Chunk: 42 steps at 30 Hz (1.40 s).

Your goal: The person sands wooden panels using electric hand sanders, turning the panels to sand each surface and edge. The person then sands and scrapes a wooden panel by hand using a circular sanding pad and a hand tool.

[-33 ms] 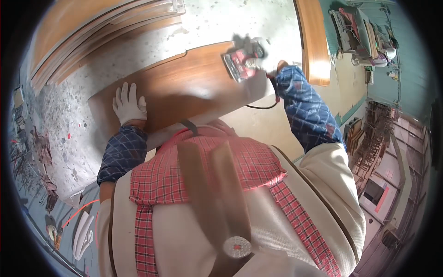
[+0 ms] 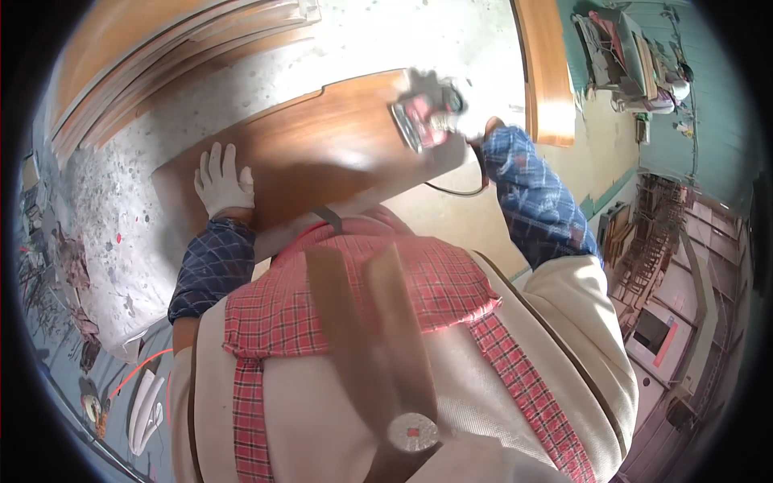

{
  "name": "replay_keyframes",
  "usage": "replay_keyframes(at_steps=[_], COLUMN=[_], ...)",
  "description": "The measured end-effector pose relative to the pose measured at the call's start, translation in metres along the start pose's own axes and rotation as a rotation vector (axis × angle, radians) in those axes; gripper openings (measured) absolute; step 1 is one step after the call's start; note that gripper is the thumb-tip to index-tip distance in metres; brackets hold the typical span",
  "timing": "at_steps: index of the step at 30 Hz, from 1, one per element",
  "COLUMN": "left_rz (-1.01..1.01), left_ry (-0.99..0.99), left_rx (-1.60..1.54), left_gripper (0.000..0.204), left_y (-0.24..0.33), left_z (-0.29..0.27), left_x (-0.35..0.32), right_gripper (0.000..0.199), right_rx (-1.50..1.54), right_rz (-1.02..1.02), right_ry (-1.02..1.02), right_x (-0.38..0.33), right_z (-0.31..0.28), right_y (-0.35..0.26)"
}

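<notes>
Across the pale, speckled worktop [image 2: 117, 241], one brown wooden panel [image 2: 306, 133] lies flat and slanting, near edge close to the red checked apron [image 2: 362, 282]. Stacked boards [image 2: 185, 50] at far left; another board [image 2: 549, 72] at far right. Panel looks stiff and fairly heavy; its smooth face may well slide under a glove, so I'd take hold by the two long edges. At its right end sits a red-and-dark power tool [image 2: 420, 113], blurred; compact, probably rigid and solid, best held over its body, away from the flat base. Left hand [image 2: 224, 183], gloved, rests palm-down near the panel's left end, fingers spread, grasping nothing. Right hand [image 2: 459, 128], washed out by glare, appears wrapped over the power tool; finger placement I can't tell. Room: worktop shows between panel and stacked boards, more beyond the tool. Panel's far edge has a small step. Thinnest thing to mind: dark cord [image 2: 457, 194], looping beside the near right corner.
</notes>
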<state>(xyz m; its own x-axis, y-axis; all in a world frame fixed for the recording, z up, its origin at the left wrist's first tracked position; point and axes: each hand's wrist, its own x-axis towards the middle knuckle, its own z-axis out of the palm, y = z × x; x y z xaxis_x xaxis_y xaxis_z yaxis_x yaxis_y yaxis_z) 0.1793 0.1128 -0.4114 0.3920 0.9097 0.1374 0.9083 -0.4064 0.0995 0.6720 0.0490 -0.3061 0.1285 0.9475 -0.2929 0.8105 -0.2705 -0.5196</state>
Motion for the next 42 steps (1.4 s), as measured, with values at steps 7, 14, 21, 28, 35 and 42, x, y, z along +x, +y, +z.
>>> replay_keyframes(at_steps=[7, 14, 21, 28, 35, 42], left_rz=[-0.002, 0.015, 0.003, -0.005, -0.035, -0.019], left_ry=[-0.014, 0.013, 0.012, 0.049, 0.05, 0.07], left_rx=[0.011, 0.006, 0.003, -0.017, -0.054, -0.044], left_gripper=[0.055, 0.057, 0.055, 0.054, 0.054, 0.053], left_y=[-0.003, 0.0, 0.003, 0.004, -0.003, -0.005], left_z=[-0.002, -0.006, -0.004, -0.002, -0.002, 0.0], left_x=[0.005, 0.003, 0.003, 0.009, 0.001, 0.004], right_gripper=[0.081, 0.074, 0.071, 0.071, 0.056, 0.072], right_rx=[-0.161, -0.062, -0.231, -0.206, -0.515, -0.437], right_rz=[0.224, 0.282, 0.194, 0.066, -0.163, 0.109], right_ry=[-0.112, 0.042, 0.073, -0.095, 0.01, -0.054], right_x=[-0.167, -0.193, -0.057, 0.064, -0.077, -0.032], right_z=[0.034, 0.042, 0.019, -0.007, 0.035, 0.024], right_y=[-0.01, -0.039, -0.045, -0.074, -0.103, -0.091])
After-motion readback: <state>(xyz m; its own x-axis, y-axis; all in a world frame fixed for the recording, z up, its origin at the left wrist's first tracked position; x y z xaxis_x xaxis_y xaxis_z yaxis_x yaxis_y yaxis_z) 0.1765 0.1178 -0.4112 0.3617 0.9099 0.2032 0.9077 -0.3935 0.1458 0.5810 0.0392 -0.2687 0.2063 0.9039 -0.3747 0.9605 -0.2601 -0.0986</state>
